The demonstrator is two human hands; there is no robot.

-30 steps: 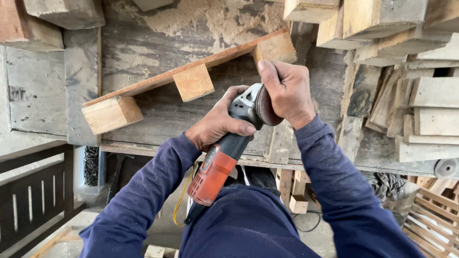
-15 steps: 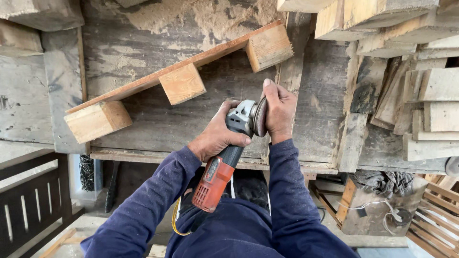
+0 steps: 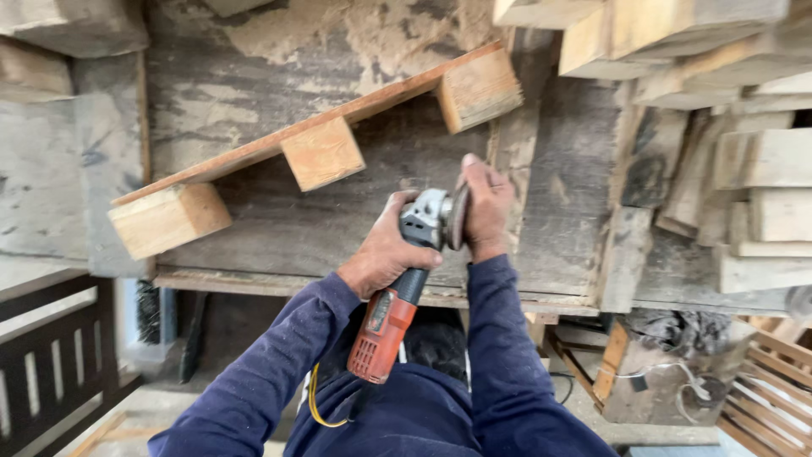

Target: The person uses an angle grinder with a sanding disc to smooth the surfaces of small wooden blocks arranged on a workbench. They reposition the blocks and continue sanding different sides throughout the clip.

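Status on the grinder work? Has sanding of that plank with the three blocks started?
Done: sawdust already lies on the bench. In hand: left hand grips the grinder; right hand is on its disc, off the wood. Left: the plank with blocks lies beside it, untouched.

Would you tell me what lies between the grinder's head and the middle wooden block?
In the head view, only bare, worn workbench separates the angle grinder from the middle block.

You get soft, even daylight with no glare; shadows pool under the table [image 3: 254, 279], and the edges bend wide and blur slightly.
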